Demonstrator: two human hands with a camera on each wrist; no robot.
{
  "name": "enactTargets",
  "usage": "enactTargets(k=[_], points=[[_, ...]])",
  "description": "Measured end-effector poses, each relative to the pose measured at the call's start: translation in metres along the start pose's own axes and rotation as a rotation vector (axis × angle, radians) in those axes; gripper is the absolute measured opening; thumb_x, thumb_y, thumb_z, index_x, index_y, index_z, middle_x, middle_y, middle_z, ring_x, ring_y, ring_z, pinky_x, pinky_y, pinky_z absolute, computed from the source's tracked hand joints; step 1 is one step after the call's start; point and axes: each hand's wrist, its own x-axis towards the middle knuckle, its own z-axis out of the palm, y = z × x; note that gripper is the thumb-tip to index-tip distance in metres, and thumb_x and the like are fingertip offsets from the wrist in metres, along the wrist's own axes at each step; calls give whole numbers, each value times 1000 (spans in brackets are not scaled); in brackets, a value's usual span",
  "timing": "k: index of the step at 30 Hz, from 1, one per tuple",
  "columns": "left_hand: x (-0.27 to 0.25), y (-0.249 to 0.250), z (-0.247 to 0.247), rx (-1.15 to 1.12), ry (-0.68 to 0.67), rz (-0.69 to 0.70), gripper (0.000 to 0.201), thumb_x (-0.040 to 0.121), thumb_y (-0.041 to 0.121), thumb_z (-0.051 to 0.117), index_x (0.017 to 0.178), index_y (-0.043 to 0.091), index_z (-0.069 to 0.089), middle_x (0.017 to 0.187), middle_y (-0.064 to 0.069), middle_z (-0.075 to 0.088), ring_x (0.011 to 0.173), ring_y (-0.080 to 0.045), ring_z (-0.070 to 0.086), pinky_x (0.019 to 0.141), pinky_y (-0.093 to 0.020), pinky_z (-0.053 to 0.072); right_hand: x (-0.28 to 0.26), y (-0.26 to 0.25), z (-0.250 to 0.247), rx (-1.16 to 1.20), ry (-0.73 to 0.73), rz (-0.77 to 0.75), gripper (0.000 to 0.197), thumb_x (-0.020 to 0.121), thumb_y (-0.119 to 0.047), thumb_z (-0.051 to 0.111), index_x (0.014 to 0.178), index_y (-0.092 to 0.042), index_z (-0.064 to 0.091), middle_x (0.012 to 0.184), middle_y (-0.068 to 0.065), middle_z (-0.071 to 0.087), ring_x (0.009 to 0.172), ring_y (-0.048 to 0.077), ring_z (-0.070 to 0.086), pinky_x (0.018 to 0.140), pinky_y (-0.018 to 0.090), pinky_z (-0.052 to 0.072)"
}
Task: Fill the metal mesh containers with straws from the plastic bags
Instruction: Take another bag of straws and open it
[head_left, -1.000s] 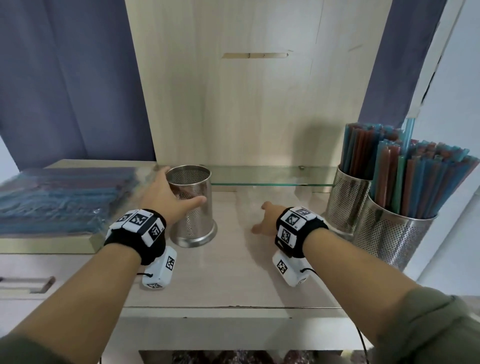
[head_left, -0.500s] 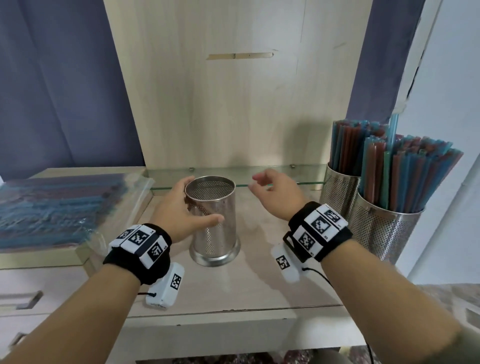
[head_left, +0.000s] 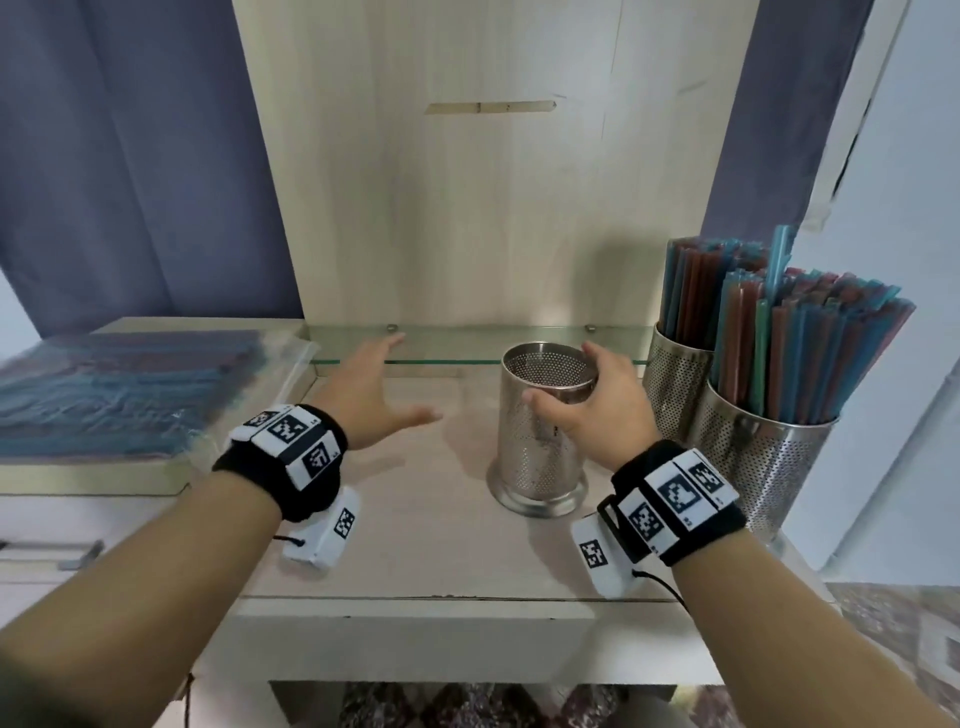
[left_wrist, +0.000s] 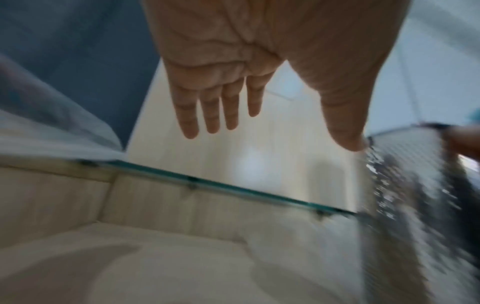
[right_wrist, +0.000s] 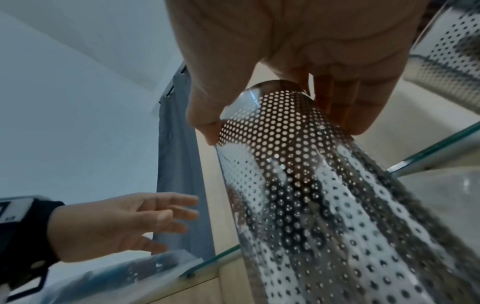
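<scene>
An empty perforated metal container (head_left: 537, 436) stands upright on the wooden shelf (head_left: 415, 545), right of centre. My right hand (head_left: 587, 400) grips it near the rim, thumb on the near side and fingers round the right; the right wrist view shows the container (right_wrist: 311, 185) between thumb and fingers. My left hand (head_left: 374, 389) hovers open to its left, fingers (left_wrist: 213, 111) spread and holding nothing. Clear plastic bags of blue and red straws (head_left: 114, 395) lie flat on the left counter. Two filled metal containers (head_left: 763, 457) packed with straws stand at the right.
A glass ledge (head_left: 467, 340) runs along the back of the shelf below a wooden panel. Dark curtains hang behind on both sides. A drawer handle (head_left: 62, 551) sits at the lower left. The shelf's front edge is near my wrists.
The left hand has let go of the empty container and drawn back to the left. The right hand has taken hold of it, and it now stands further right, near the filled containers.
</scene>
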Motion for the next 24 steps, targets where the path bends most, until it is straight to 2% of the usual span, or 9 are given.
enactTargets(k=[4, 7, 9, 13, 15, 17, 19, 21, 24], points=[[15, -33, -44, 236, 113, -227, 88, 71, 71, 65, 137, 17, 45, 137, -14, 51, 126, -34, 47, 106, -44, 39, 8, 11, -9, 91, -32, 16, 105, 67, -53, 84, 149, -9, 35, 140, 6, 44, 128, 19, 46, 108, 30, 38], [12, -47, -54, 462, 112, -415, 83, 82, 63, 61, 141, 8, 40, 142, -22, 42, 131, -38, 38, 105, -41, 32, 15, 18, -10, 253, -90, 59, 128, 47, -70, 84, 150, -14, 33, 142, 3, 44, 129, 18, 48, 112, 36, 40], [7, -57, -54, 500, 137, -519, 90, 77, 65, 66, 140, 6, 39, 139, -25, 40, 128, -41, 38, 104, -42, 32, 24, 32, -6, 316, -105, 83, 139, 35, -81, 82, 149, -18, 34, 142, 3, 48, 128, 19, 52, 110, 43, 43], [-6, -67, -53, 681, 140, -640, 89, 74, 66, 65, 135, 7, 40, 134, -19, 44, 124, -38, 42, 99, -48, 41, 34, 46, -2, 329, -153, 62, 140, 31, -82, 83, 146, -20, 34, 140, 2, 50, 128, 19, 52, 110, 45, 43], [-10, -64, -50, 770, 205, -617, 60, 84, 38, 65, 132, 8, 43, 131, -17, 46, 123, -37, 42, 97, -48, 43, 33, 43, -3, 321, -153, 47, 141, 30, -84, 81, 146, -18, 34, 140, 2, 49, 128, 19, 52, 110, 45, 43], [-9, -61, -51, 801, 236, -574, 38, 92, 15, 51, 129, 9, 48, 128, -17, 50, 121, -38, 46, 95, -46, 43, 30, 38, -6, 309, -142, 34, 143, 29, -86, 78, 147, -16, 35, 140, 3, 48, 128, 19, 51, 111, 44, 42], [-4, -57, -56, 813, 213, -527, 33, 92, 10, 47, 124, 9, 56, 123, -17, 55, 116, -38, 51, 92, -44, 45, 26, 32, -8, 294, -135, 13, 139, 34, -81, 78, 147, -14, 35, 141, 5, 47, 128, 18, 49, 112, 42, 41], [2, -44, -62, 795, 233, -418, 29, 89, 14, 53, 116, 9, 64, 113, -16, 59, 110, -38, 54, 88, -44, 48, 25, 30, -8, 289, -124, 7, 124, 47, -65, 85, 148, -12, 35, 142, 6, 45, 128, 18, 47, 112, 36, 39], [10, -15, -64, 619, 371, -212, 26, 86, 15, 58, 109, 16, 69, 107, -14, 57, 104, -37, 50, 85, -44, 45, 28, 36, -4, 280, -80, 19, 105, 62, -40, 90, 147, -11, 36, 142, 7, 45, 128, 17, 46, 105, 26, 36]])
